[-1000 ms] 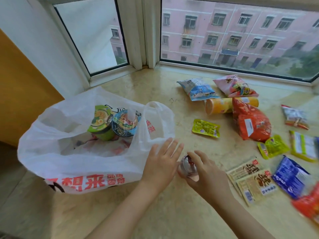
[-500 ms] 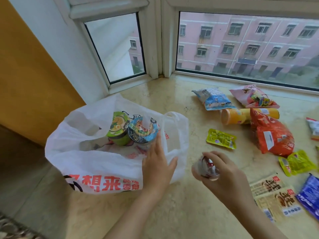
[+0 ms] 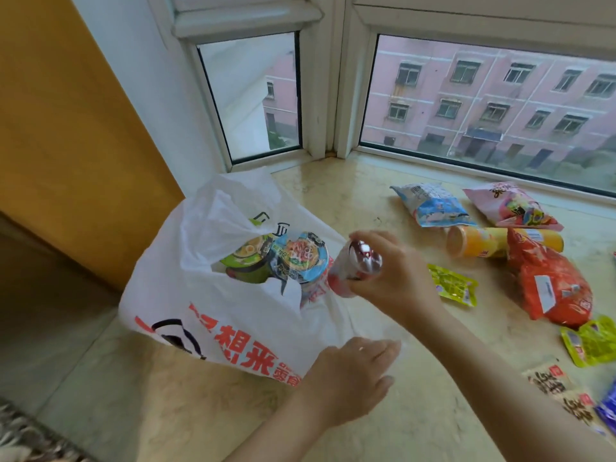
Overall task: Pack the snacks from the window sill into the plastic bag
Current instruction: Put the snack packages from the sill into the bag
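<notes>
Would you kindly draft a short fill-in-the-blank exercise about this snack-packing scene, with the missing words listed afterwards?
1. The right hand holds a small can over the white plastic ____.
2. Inside the plastic bag, a green-lidded noodle cup sits beside a ____-lidded one.
3. The left hand holds the bag's near ____.
4. The yellow chip tube lies on its ____ on the sill.

Missing words: bag; blue; edge; side
</notes>
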Demonstrator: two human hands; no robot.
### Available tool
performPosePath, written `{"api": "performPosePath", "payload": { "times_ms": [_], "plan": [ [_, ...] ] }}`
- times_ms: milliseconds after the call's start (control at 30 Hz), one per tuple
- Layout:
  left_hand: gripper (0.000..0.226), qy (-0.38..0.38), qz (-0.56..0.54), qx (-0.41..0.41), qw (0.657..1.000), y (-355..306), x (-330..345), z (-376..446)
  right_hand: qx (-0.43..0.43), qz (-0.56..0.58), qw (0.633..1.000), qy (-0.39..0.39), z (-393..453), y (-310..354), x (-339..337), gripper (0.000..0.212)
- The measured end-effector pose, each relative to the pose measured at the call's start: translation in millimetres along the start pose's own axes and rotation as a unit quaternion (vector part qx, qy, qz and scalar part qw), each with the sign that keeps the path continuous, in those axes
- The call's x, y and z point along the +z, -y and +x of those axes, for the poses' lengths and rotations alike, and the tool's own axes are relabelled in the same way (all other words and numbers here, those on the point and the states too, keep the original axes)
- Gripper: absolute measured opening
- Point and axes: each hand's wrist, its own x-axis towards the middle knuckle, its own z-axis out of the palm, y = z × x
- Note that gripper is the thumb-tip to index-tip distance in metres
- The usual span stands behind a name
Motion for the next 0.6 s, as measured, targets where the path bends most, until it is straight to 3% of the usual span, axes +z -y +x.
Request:
{"api": "performPosePath", "payload": {
  "times_ms": [100, 167, 267, 400, 600],
  "plan": [
    [0.022, -0.139, 0.019, -0.047, 0.989, 30, -13, -3, 0.032, 0.005, 0.999, 0.015, -6, -17, 27, 0.063],
    [0.022, -0.194, 0.041, -0.126, 0.972, 56, -20, 1, 0.043, 0.003, 0.999, 0.022, -7, -22, 41, 0.061],
    [0.047, -0.116, 0.097, -0.185, 0.971, 89, -18, 13, 0.051, -0.015, 0.998, 0.030, -5, -27, 57, 0.059],
    [0.070, 0.006, 0.151, -0.185, 0.971, 109, -5, 22, 0.066, -0.038, 0.997, 0.023, 3, -35, 77, 0.061],
    [0.078, -0.006, 0.129, -0.188, 0.974, 110, 3, 24, 0.116, -0.045, 0.992, 0.026, 15, -49, 99, 0.061]
  ]
}}
